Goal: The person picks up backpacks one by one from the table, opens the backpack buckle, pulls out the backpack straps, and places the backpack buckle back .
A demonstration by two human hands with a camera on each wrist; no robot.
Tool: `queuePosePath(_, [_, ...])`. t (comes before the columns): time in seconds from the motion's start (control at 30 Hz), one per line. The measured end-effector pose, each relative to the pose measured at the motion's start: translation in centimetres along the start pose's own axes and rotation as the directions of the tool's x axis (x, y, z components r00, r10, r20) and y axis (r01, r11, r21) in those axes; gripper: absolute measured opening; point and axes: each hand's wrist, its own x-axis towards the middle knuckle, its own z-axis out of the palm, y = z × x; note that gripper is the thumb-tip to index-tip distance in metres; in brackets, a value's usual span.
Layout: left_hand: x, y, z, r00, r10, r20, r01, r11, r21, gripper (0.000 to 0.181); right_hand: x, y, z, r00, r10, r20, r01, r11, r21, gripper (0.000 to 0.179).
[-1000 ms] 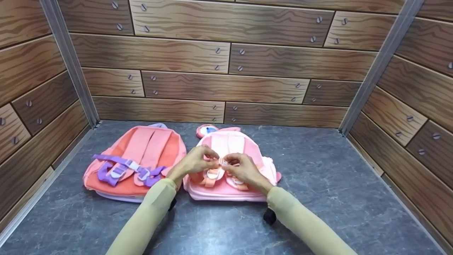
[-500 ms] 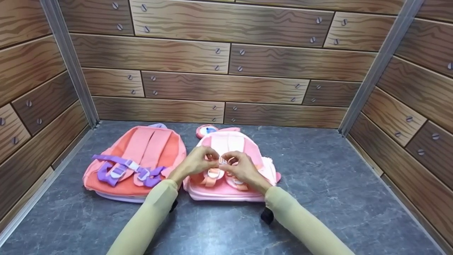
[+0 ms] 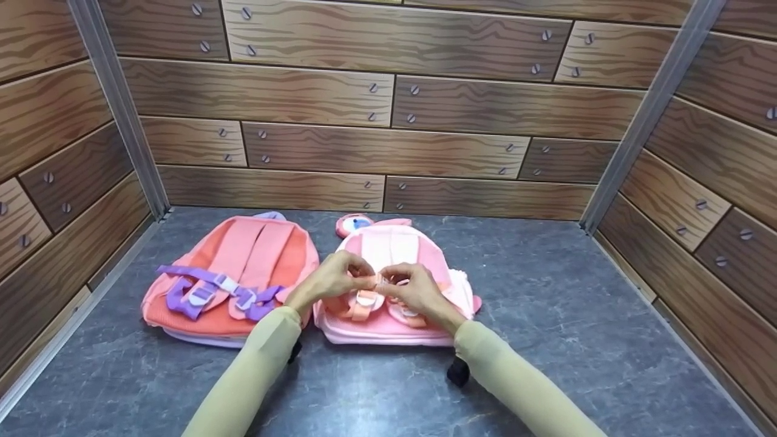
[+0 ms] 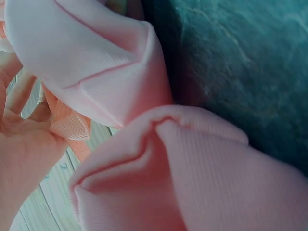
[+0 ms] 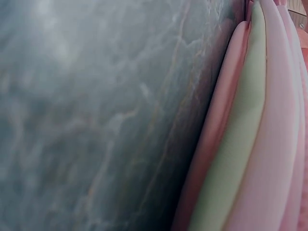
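A pink backpack (image 3: 388, 335) lies with its shoulder straps up in the head view. Over its middle, my left hand (image 3: 332, 278) pinches an orange strap (image 3: 368, 281) between thumb and fingers. My right hand (image 3: 420, 287) meets it from the other side, pinching a small pale buckle (image 3: 380, 280). Fingertips partly hide the buckle, so I cannot tell whether its halves are joined. Below the hands, orange webbing (image 3: 360, 312) runs through a white adjuster (image 3: 366, 298). In the left wrist view, webbing (image 4: 72, 126) passes beside the left palm (image 4: 29, 159). The right wrist view shows the backpack's side (image 5: 240, 144), no hand.
A coral backpack (image 3: 243, 255) lies close on the left, its purple straps (image 3: 195, 271) joined by a white buckle (image 3: 228, 284). A pink piece with a blue-and-white eye (image 3: 357, 225) sticks out behind the pink backpack. Wood-patterned walls (image 3: 388, 145) enclose the dark tabletop (image 3: 546, 340).
Both hands stay over the middle of the pink backpack. Their fingertips shift slightly around the buckle, and more orange strap shows beside the left fingers. The backpacks have not moved.
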Motion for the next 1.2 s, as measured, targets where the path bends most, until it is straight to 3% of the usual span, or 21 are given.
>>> queuePosePath(0.47, [0.2,0.0,0.1,0.995,-0.089,-0.035,0.085,0.992,-0.09,0.012,0.0,0.6,-0.2,0.999,0.04,0.025,-0.044,0.984,0.17,0.03])
queuePosePath(0.7, [0.3,0.7,0.6,0.983,-0.166,-0.074,0.158,0.981,-0.109,0.011,0.1,0.6,-0.3,0.996,0.089,0.024,-0.092,0.97,0.224,0.032])
queuePosePath(0.97, [0.4,0.7,1.1,0.985,-0.15,-0.088,0.139,0.984,-0.115,0.012,0.2,0.8,-0.1,0.998,0.053,0.013,-0.055,0.97,0.237,0.033])
queuePosePath(1.2, [0.4,0.9,1.2,0.984,-0.175,-0.047,0.163,0.969,-0.184,0.013,0.2,0.8,0.1,0.999,0.042,0.019,-0.045,0.968,0.247,0.032])
